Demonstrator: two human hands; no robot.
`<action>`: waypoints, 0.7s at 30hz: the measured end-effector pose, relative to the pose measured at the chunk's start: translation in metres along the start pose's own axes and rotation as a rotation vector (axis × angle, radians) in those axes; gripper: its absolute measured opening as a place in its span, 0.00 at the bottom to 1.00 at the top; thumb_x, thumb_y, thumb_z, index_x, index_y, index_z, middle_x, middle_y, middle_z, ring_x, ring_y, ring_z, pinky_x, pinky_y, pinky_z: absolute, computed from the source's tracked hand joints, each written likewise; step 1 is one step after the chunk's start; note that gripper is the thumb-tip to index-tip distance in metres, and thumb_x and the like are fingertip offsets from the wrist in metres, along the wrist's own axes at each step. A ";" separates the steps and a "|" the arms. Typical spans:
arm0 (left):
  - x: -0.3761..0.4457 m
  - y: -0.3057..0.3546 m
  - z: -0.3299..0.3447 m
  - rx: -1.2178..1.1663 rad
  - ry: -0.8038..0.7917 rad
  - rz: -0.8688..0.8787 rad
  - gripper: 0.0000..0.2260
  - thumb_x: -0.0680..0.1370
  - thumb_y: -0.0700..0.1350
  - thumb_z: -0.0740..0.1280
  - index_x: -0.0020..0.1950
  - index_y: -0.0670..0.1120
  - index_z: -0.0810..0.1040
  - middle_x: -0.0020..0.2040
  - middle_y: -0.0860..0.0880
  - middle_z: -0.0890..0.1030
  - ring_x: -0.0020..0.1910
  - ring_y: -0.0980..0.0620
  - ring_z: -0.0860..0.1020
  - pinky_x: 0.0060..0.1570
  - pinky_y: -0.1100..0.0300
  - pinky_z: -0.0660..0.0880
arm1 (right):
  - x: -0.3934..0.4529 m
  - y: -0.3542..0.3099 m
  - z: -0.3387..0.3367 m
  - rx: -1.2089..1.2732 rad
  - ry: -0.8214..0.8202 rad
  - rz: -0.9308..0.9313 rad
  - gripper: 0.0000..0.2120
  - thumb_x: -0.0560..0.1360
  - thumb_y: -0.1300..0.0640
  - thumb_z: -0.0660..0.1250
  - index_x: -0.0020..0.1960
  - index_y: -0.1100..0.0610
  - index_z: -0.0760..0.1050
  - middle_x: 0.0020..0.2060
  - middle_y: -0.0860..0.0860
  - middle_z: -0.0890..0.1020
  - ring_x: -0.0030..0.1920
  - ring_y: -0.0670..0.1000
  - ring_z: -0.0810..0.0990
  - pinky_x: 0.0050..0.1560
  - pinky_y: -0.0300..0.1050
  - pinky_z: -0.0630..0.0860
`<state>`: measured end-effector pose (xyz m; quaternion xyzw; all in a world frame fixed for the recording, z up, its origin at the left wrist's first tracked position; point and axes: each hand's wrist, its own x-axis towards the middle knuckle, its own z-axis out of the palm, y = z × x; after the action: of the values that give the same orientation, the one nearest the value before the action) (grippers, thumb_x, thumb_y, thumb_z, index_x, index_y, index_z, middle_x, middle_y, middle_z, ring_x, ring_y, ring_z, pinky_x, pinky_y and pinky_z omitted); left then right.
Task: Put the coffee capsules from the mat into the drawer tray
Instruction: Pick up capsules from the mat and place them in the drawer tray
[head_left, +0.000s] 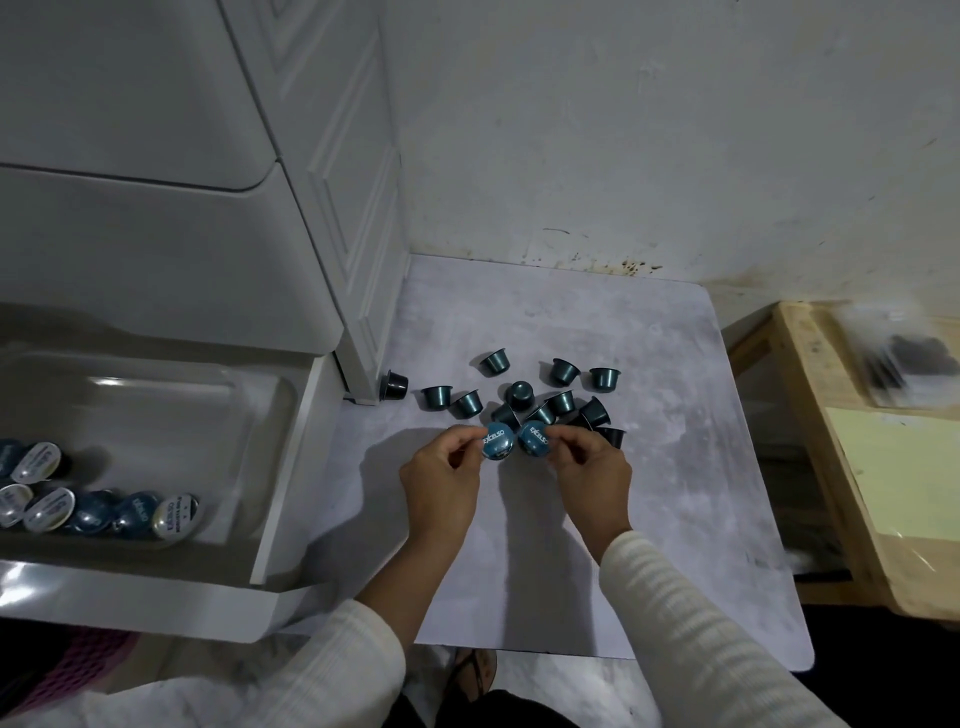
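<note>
Partly done: several capsules (93, 506) already in the drawer tray (270, 415) left of the mat (675, 467), about a dozen capsules (519, 395) remaining there, left hand (441, 478) and right hand (592, 467) each pinching one.

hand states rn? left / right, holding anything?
Left hand: pinching a blue capsule, foil lid facing the camera.
Right hand: pinching a second blue capsule, same way up.

"EXCELSO" is printed in white on the blue lids of two held capsules (497, 440) (535, 438); at eight o'clock it is repeated on a silver-lidded capsule (175, 514) in the drawer tray (270, 467).
</note>
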<state>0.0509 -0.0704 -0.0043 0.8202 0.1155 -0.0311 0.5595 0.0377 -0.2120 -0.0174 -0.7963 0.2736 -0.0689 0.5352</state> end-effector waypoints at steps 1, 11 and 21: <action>0.000 0.004 -0.001 -0.007 0.004 0.001 0.08 0.75 0.39 0.67 0.49 0.49 0.83 0.40 0.55 0.82 0.40 0.61 0.79 0.39 0.77 0.74 | 0.000 -0.003 -0.001 0.027 0.003 0.005 0.09 0.74 0.65 0.66 0.46 0.54 0.82 0.46 0.52 0.83 0.46 0.50 0.81 0.49 0.38 0.77; -0.007 0.052 -0.038 -0.193 -0.026 0.056 0.10 0.75 0.40 0.68 0.44 0.56 0.82 0.39 0.57 0.83 0.41 0.57 0.81 0.41 0.68 0.77 | -0.016 -0.060 -0.015 0.259 -0.029 -0.090 0.10 0.73 0.67 0.66 0.45 0.54 0.82 0.43 0.55 0.83 0.37 0.41 0.81 0.40 0.34 0.77; 0.012 0.077 -0.160 -0.148 -0.060 0.186 0.10 0.75 0.38 0.67 0.43 0.54 0.82 0.42 0.57 0.84 0.41 0.63 0.81 0.42 0.76 0.73 | -0.053 -0.135 0.006 0.290 -0.209 -0.169 0.07 0.73 0.66 0.66 0.46 0.57 0.82 0.36 0.50 0.83 0.33 0.41 0.79 0.31 0.31 0.74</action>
<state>0.0675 0.0522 0.1233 0.7827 0.0243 0.0051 0.6219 0.0442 -0.1427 0.1098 -0.7337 0.1358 -0.0693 0.6621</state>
